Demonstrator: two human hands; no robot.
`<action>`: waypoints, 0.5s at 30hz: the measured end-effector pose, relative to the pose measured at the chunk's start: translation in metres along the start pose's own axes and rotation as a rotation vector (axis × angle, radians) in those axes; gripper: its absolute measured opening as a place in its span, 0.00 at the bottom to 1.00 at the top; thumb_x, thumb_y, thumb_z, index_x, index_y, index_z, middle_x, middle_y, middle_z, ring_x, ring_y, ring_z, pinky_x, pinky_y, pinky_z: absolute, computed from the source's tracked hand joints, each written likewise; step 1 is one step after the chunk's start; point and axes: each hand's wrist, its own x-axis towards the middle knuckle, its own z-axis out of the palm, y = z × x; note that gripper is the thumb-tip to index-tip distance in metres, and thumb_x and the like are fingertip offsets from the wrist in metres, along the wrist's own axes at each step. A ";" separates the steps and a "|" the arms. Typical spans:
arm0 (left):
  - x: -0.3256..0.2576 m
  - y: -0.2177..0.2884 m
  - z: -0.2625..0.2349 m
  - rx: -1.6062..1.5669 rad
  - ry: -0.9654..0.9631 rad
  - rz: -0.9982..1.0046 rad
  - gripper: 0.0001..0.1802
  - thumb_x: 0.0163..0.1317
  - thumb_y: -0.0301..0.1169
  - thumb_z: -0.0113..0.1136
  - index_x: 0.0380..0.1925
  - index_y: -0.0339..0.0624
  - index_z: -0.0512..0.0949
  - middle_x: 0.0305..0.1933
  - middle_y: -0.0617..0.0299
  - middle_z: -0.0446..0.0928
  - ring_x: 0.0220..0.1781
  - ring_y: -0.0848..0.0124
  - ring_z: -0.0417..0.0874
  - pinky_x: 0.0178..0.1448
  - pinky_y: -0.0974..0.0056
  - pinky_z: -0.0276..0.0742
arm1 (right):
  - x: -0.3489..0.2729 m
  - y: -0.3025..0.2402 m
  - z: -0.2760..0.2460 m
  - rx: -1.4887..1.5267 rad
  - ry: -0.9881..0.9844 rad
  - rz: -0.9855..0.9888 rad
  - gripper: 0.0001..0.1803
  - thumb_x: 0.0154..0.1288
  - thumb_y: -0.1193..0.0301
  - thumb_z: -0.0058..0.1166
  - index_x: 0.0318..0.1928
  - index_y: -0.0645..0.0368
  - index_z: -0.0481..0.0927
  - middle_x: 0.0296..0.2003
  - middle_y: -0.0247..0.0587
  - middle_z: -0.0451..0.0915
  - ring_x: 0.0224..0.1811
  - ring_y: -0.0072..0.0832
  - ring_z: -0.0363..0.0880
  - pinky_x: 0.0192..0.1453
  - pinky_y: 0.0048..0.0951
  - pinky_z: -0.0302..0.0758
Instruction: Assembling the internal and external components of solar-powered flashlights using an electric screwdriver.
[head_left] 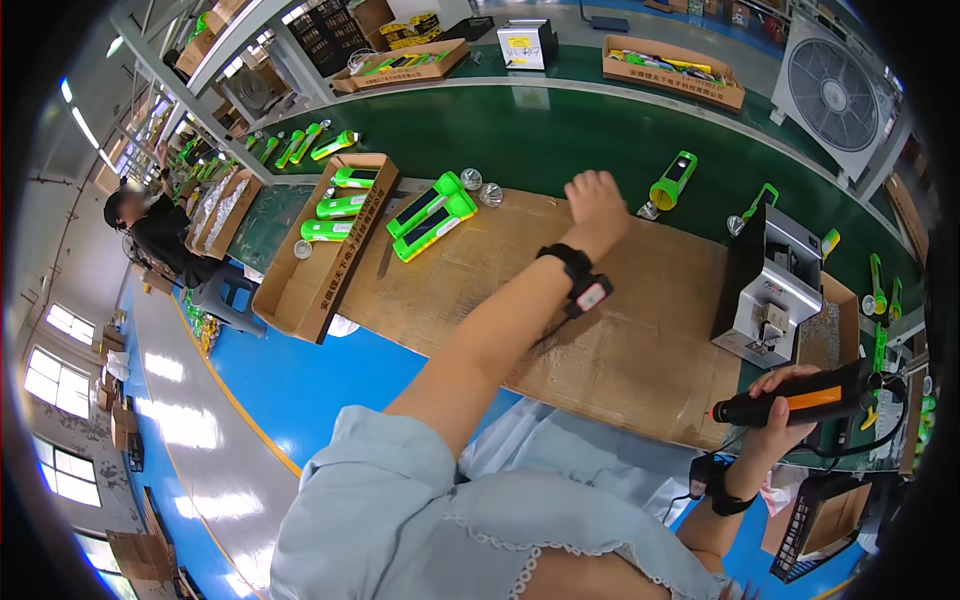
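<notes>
Shirt [440, 530] nearest, right grip [778, 431] wraps driver [822, 397], left grip [597, 208] over far edge of cardboard [640, 335], can't tell if spread.

1. Fan [832, 82]: grey grille, white housing; landmark.
2. Cardboard tray [655, 83]: near the fan, to its left.
3. White box-shaped unit [520, 45], yellow label: left of the fan, farther out than the tray.
4. Seated worker [165, 228], dark clothing: far left of the fan.
5. Blue stool [226, 298]: far left of the fan, lower.
6. Black crate [797, 530]: well below the fan.
</notes>
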 end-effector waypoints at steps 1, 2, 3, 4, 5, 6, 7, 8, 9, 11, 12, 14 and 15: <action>-0.001 -0.027 -0.001 0.081 0.022 -0.059 0.26 0.47 0.40 0.64 0.42 0.36 0.69 0.47 0.52 0.69 0.53 0.56 0.68 0.54 0.51 0.62 | -0.002 -0.002 -0.006 -0.009 0.010 0.002 0.29 0.53 0.64 0.65 0.47 0.63 0.62 0.28 0.42 0.68 0.27 0.28 0.72 0.31 0.26 0.74; -0.007 -0.055 -0.013 0.193 0.082 -0.097 0.28 0.43 0.38 0.65 0.43 0.37 0.69 0.48 0.51 0.69 0.53 0.55 0.68 0.54 0.52 0.62 | -0.002 -0.005 -0.011 -0.050 0.030 -0.005 0.27 0.55 0.63 0.63 0.46 0.63 0.62 0.28 0.42 0.68 0.27 0.28 0.71 0.31 0.25 0.72; -0.011 -0.093 -0.022 0.158 0.246 -0.100 0.31 0.40 0.37 0.65 0.46 0.38 0.68 0.49 0.50 0.67 0.54 0.54 0.67 0.56 0.50 0.62 | -0.002 -0.007 -0.016 -0.083 0.043 -0.016 0.25 0.57 0.63 0.61 0.46 0.63 0.63 0.27 0.42 0.68 0.28 0.28 0.69 0.31 0.25 0.71; -0.013 -0.144 -0.026 0.248 0.312 -0.097 0.35 0.38 0.37 0.66 0.49 0.39 0.66 0.51 0.49 0.66 0.56 0.52 0.66 0.58 0.48 0.60 | -0.002 -0.008 -0.021 -0.106 0.053 -0.028 0.25 0.58 0.63 0.61 0.46 0.63 0.63 0.28 0.42 0.68 0.28 0.28 0.69 0.32 0.25 0.70; -0.023 -0.158 -0.056 0.309 0.278 -0.162 0.36 0.39 0.44 0.69 0.49 0.43 0.67 0.52 0.50 0.67 0.58 0.53 0.66 0.57 0.49 0.62 | -0.003 -0.010 -0.027 -0.120 0.063 -0.020 0.25 0.58 0.63 0.61 0.46 0.63 0.63 0.28 0.42 0.68 0.28 0.28 0.69 0.32 0.25 0.70; -0.031 -0.201 -0.067 0.284 0.178 -0.155 0.41 0.36 0.47 0.71 0.51 0.44 0.66 0.54 0.49 0.67 0.60 0.52 0.65 0.59 0.48 0.61 | -0.002 -0.011 -0.029 -0.123 0.078 -0.023 0.25 0.58 0.64 0.61 0.47 0.63 0.63 0.28 0.42 0.68 0.28 0.28 0.69 0.33 0.26 0.70; -0.036 -0.241 -0.071 0.260 0.078 -0.144 0.46 0.33 0.51 0.72 0.54 0.46 0.66 0.56 0.48 0.66 0.62 0.50 0.64 0.61 0.47 0.59 | -0.002 -0.012 -0.030 -0.126 0.099 -0.027 0.25 0.58 0.64 0.60 0.47 0.64 0.63 0.28 0.42 0.68 0.28 0.28 0.69 0.33 0.26 0.69; -0.042 -0.266 -0.073 0.268 0.079 -0.146 0.46 0.33 0.51 0.72 0.54 0.46 0.66 0.56 0.48 0.66 0.62 0.50 0.64 0.61 0.47 0.59 | 0.000 -0.011 -0.032 -0.127 0.075 -0.033 0.25 0.59 0.65 0.60 0.48 0.64 0.63 0.28 0.42 0.68 0.28 0.28 0.69 0.34 0.26 0.69; -0.046 -0.279 -0.081 0.232 -0.070 -0.084 0.48 0.34 0.52 0.72 0.57 0.47 0.64 0.55 0.46 0.67 0.61 0.48 0.66 0.60 0.46 0.61 | 0.001 -0.010 -0.031 -0.122 0.083 -0.029 0.25 0.59 0.65 0.60 0.48 0.64 0.63 0.28 0.42 0.68 0.28 0.28 0.69 0.34 0.26 0.69; -0.050 -0.292 -0.088 0.204 -0.220 -0.019 0.50 0.34 0.54 0.72 0.59 0.49 0.63 0.54 0.44 0.68 0.59 0.47 0.69 0.59 0.46 0.63 | 0.006 -0.005 -0.025 -0.038 0.068 -0.046 0.23 0.58 0.68 0.59 0.47 0.64 0.63 0.28 0.43 0.70 0.28 0.29 0.70 0.32 0.26 0.70; -0.051 -0.275 -0.098 0.214 -0.316 -0.011 0.50 0.35 0.55 0.71 0.60 0.50 0.62 0.53 0.43 0.69 0.57 0.46 0.71 0.57 0.47 0.66 | 0.007 -0.003 -0.024 -0.027 0.073 -0.041 0.23 0.58 0.69 0.59 0.48 0.64 0.64 0.28 0.43 0.70 0.29 0.29 0.70 0.34 0.27 0.71; -0.063 -0.250 -0.098 0.302 -0.347 0.025 0.49 0.37 0.58 0.68 0.60 0.50 0.62 0.47 0.39 0.71 0.47 0.46 0.77 0.49 0.50 0.73 | 0.011 0.001 -0.019 -0.015 0.076 -0.043 0.22 0.58 0.70 0.59 0.49 0.65 0.64 0.29 0.44 0.70 0.29 0.29 0.71 0.34 0.28 0.72; -0.073 -0.238 -0.097 0.304 -0.347 0.027 0.49 0.37 0.58 0.68 0.60 0.50 0.62 0.47 0.39 0.71 0.47 0.46 0.77 0.49 0.50 0.73 | 0.015 0.005 -0.017 -0.007 0.071 -0.054 0.22 0.58 0.71 0.58 0.49 0.65 0.65 0.30 0.44 0.71 0.30 0.29 0.72 0.34 0.29 0.73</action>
